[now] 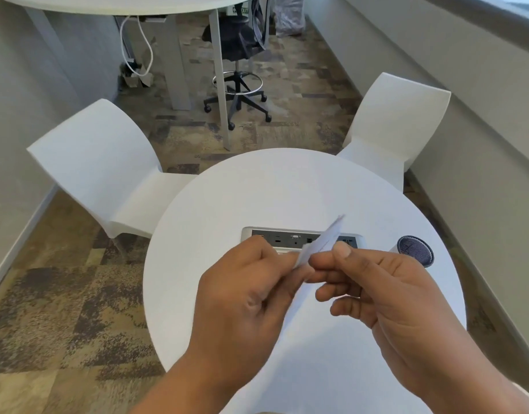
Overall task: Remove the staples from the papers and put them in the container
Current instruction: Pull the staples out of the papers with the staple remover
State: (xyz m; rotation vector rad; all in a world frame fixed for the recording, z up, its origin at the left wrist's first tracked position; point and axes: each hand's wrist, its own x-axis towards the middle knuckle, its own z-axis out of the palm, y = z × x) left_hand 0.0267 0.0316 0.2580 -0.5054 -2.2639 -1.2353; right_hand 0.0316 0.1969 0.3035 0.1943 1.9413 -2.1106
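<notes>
Above the round white table (227, 204), my left hand (245, 297) and my right hand (376, 288) both pinch a small stack of white papers (320, 243). The papers are blurred and tilted, their far corner pointing up and to the right. No staple can be made out. A white cylindrical container (414, 251) with a dark mesh-like top stands at the table's right edge, just beyond my right hand.
A grey power and data socket panel (284, 237) is set into the table's middle, partly behind the papers. Two white chairs (107, 174) (388, 127) stand at the far left and far right. A second table and a black stool (239, 64) lie beyond.
</notes>
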